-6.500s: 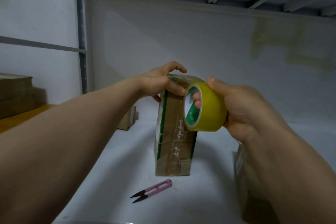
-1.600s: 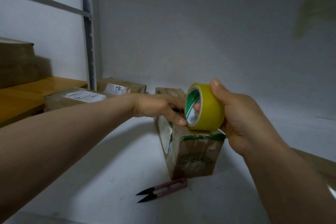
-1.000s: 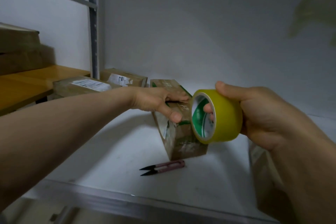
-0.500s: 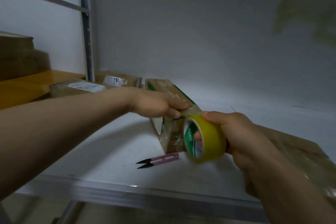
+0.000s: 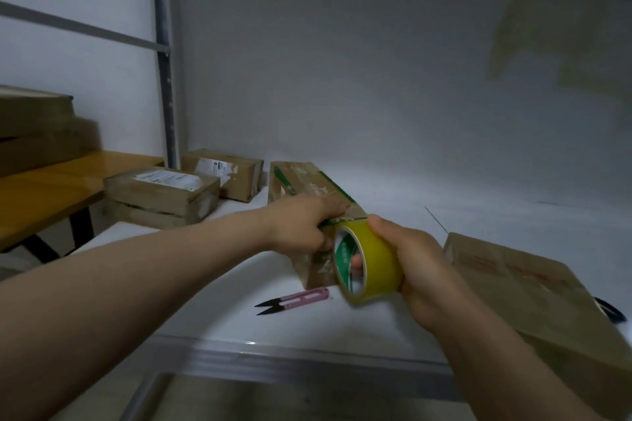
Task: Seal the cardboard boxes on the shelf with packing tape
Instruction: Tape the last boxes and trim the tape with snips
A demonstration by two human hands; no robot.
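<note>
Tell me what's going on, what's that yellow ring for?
A person is taping up a cardboard box on the white shelf. The left hand grips the box's near top edge, and the right hand holds the yellow tape roll at that end. Pink snips lie on the shelf just in front, untouched. A bigger flat box lies on the right, and other boxes sit at the back left.

Left hand (image 5: 301, 225) gripping box (image 5: 307, 181); right hand (image 5: 413, 263) holding tape roll (image 5: 379, 260)
</note>
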